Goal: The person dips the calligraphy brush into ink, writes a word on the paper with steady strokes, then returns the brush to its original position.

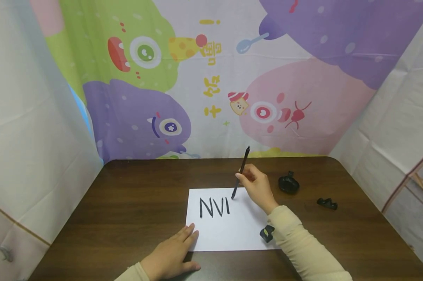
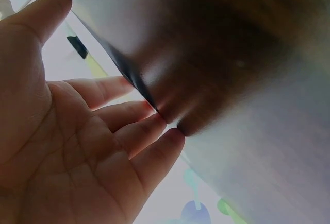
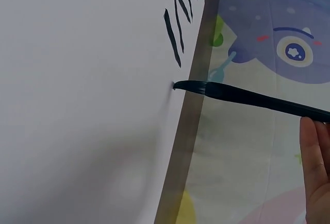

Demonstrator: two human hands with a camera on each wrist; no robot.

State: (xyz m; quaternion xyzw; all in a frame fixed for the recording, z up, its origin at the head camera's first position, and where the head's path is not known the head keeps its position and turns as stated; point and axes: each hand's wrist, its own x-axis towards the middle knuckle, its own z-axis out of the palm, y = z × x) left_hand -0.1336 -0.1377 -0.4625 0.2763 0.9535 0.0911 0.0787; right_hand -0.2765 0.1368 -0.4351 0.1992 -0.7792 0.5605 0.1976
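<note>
My right hand (image 1: pixel 259 186) pinches a dark ink brush (image 1: pixel 241 171) by its handle, held at a slant. In the right wrist view the tip of the brush (image 3: pixel 191 86) is right at the white paper, to the side of the last stroke. Black brush strokes (image 1: pixel 215 207) reading "NVI" stand on the upper left part of the paper (image 1: pixel 225 234). My left hand (image 1: pixel 172 251) lies flat with fingers straight, its fingertips on the paper's lower left edge. In the left wrist view the fingers of the left hand (image 2: pixel 87 136) press against the surface.
A small black dish (image 1: pixel 288 182) stands right of the paper on the brown wooden table (image 1: pixel 134 210). Farther right lies a black wavy brush rest (image 1: pixel 327 203). A small black object (image 1: pixel 267 233) with a yellow mark is at the right sleeve cuff. A cartoon-printed curtain (image 1: pixel 211 136) hangs behind.
</note>
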